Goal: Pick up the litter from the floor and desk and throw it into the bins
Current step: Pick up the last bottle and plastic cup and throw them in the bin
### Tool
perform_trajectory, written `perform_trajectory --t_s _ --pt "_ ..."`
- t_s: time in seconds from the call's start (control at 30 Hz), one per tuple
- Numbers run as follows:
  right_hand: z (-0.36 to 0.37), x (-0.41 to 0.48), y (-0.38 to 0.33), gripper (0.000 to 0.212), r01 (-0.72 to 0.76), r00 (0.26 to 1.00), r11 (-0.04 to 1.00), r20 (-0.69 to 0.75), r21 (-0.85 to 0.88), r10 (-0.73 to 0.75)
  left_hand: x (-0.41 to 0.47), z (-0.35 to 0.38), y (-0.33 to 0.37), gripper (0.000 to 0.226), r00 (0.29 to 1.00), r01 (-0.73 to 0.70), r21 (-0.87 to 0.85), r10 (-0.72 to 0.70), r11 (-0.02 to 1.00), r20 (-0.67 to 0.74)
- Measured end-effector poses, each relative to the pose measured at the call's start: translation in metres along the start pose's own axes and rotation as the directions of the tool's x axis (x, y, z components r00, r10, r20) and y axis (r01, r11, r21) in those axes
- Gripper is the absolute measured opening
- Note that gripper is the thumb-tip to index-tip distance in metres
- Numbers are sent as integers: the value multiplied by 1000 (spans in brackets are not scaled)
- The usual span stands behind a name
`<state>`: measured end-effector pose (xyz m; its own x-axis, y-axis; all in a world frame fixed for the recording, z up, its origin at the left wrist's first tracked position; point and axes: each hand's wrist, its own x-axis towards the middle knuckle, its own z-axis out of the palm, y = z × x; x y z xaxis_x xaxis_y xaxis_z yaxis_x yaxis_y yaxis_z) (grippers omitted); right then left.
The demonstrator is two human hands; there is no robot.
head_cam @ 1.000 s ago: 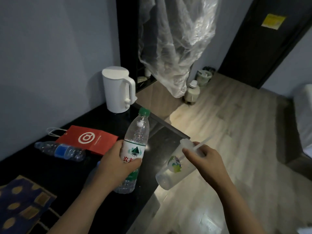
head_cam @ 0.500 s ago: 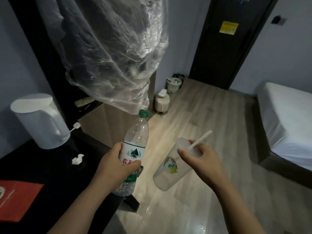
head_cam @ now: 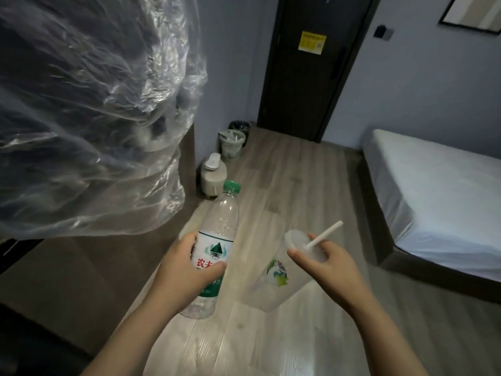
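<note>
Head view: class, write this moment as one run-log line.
left hand grips water bottle | right hand holds lidded cup | bins ahead | litter not yet binned

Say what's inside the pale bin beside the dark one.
The pale bin holds some light-coloured litter near its rim, too small to identify. Anything lower is hidden by its wall.

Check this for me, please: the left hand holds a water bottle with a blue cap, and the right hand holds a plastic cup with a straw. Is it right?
Not quite. In the head view the cap of the water bottle is green, not blue. The rest stands: the left hand holds it, and the right hand holds the plastic cup with a straw.
</note>
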<state>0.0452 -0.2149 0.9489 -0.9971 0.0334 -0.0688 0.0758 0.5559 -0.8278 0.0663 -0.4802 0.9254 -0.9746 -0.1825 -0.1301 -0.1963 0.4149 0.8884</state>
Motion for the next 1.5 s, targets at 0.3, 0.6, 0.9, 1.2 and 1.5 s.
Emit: perform_trajectory --t_s 0.3,0.6,0.9,1.2,1.5 --pt "-45 131 10 80 -63 990 996 -125 56 70 138 54 55 36 994 -52 61 46 997 96" --pt "-118 291 43 72 -25 989 995 -143 97 39 281 145 128 37 991 -103 71 96 992 98" --pt "-183 433 60 86 -9 995 999 -96 42 13 397 206 189 37 992 -107 55 103 993 70" --pt "-193 603 61 84 13 997 1000 -78 -19 -15 553 246 217 39 996 -84 31 83 996 29" --pt "-205 788 46 81 -10 995 997 -101 -73 3 737 272 257 44 997 -73 13 72 997 29"
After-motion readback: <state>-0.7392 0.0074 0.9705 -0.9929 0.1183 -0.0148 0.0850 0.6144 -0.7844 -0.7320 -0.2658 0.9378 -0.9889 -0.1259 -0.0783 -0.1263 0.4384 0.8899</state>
